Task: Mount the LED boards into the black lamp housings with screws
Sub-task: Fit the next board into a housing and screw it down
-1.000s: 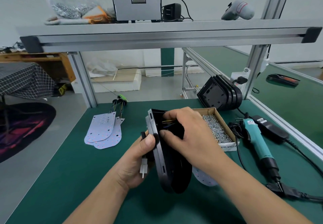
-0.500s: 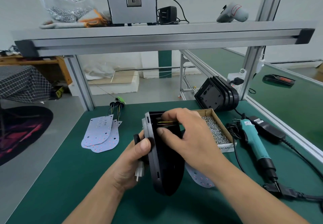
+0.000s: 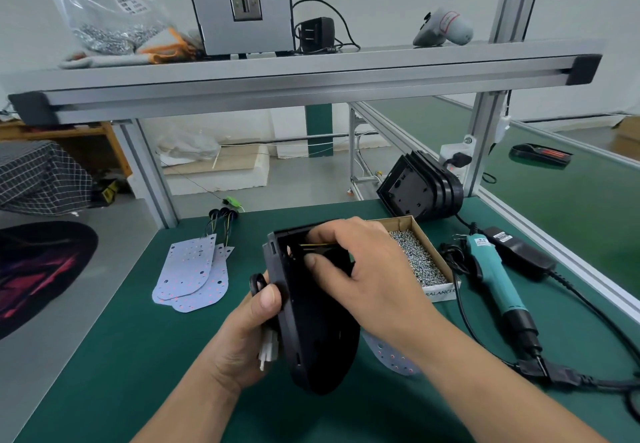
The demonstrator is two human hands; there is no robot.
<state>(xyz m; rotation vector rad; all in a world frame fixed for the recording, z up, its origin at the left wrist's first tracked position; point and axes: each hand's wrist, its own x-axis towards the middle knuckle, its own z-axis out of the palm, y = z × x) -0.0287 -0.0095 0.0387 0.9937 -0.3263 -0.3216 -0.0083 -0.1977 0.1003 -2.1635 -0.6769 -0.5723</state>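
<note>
**Both hands on the black lamp housing (image 3: 318, 345)**

The left hand (image 3: 242, 338) grips it on edge, thumb over the rim, long axis running up and away from the person; the right hand (image 3: 367, 276) pinches yellow wires (image 3: 317, 245) inside its far end. The LED board (image 3: 391, 356) lies flat just beneath the right wrist (nearer that hand)

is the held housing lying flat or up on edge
Up on edge: the housing stands nearly vertical, left hand gripping its rim, right hand pinching wires inside its open face.
</note>
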